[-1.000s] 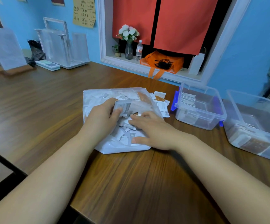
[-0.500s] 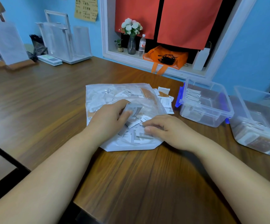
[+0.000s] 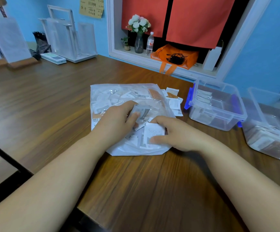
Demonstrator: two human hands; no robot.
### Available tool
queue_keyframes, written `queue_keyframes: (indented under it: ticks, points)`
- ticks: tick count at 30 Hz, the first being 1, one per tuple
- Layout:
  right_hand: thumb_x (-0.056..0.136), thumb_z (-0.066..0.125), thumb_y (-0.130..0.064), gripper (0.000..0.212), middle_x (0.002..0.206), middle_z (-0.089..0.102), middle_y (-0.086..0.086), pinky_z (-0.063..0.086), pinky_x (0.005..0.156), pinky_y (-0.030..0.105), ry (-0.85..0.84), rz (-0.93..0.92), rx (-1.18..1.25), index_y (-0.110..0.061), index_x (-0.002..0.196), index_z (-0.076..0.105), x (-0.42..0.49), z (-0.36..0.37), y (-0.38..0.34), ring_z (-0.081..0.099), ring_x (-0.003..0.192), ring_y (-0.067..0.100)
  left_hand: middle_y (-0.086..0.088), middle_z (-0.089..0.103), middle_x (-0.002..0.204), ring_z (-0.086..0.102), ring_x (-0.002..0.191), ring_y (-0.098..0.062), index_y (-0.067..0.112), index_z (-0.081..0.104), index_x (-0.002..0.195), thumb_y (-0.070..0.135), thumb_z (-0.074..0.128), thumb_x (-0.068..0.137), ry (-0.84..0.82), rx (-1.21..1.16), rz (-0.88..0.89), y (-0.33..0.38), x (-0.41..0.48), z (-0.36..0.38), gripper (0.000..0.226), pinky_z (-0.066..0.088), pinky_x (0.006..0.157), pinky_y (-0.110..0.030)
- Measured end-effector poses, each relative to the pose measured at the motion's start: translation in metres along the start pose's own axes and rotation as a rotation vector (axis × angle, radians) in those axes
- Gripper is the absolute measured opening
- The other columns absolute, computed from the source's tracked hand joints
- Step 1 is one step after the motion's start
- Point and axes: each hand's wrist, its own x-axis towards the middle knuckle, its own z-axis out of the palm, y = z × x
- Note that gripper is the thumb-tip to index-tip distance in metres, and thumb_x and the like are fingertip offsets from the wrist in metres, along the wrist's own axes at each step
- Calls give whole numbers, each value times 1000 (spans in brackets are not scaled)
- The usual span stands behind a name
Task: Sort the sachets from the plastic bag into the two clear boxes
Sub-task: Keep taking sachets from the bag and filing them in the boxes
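Picking step: on the plastic bag (image 3: 119,96), mid-table (image 3: 52,106), the left hand (image 3: 117,122) holds a few grey sachets (image 3: 142,113) in its grip; the right hand (image 3: 179,134) pinches a white sugar sachet (image 3: 153,132). Next, probably, each must reach its matching clear box (image 3: 208,120) on the right.

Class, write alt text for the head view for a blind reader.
The left hand holds a grey sachet and the right hand pinches a white sugar sachet over a plastic bag of sachets on a table. Two clear boxes stand to the right.
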Motion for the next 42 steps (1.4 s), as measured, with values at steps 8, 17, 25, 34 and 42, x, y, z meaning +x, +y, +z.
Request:
queue_keyframes:
  ticks: [8,17,25,34,42]
  points:
    - [84,68,-29,29,104,65,-8,50,88,32,-81,45,72,-32,111,59,-5,-11,-2,60,94,13,0,72,77,68,75,-10,15,54,91,24,45,97,-35,-46,-38,1,-1,0,14,52,79,-40]
    - [88,63,-14,15,93,67,15,52,77,34,346,11,354,-24,98,59,0,-2,-1,65,77,20,-6,66,86,70,76,-15,3,52,91,26,42,98,-88,-329,-112,9,-3,4,27,55,79,-46]
    - [76,76,-18,26,89,58,-12,45,72,19,602,-76,204,-31,84,55,5,4,2,55,84,7,-2,67,92,68,77,-15,13,58,99,25,60,90,-33,-223,-106,5,1,5,15,54,78,-36]
    - [89,56,-3,24,115,57,-7,30,80,3,392,-8,-87,-21,98,70,9,-3,29,50,107,8,-14,64,86,58,76,-21,21,52,116,27,54,93,180,-27,-79,-1,6,2,24,39,61,-13]
    - [93,49,-7,27,115,59,-1,31,88,10,474,23,-62,-14,110,69,17,-1,24,52,109,11,0,53,66,48,62,-6,19,51,118,24,54,93,164,-10,-27,-2,9,10,26,32,52,-16]
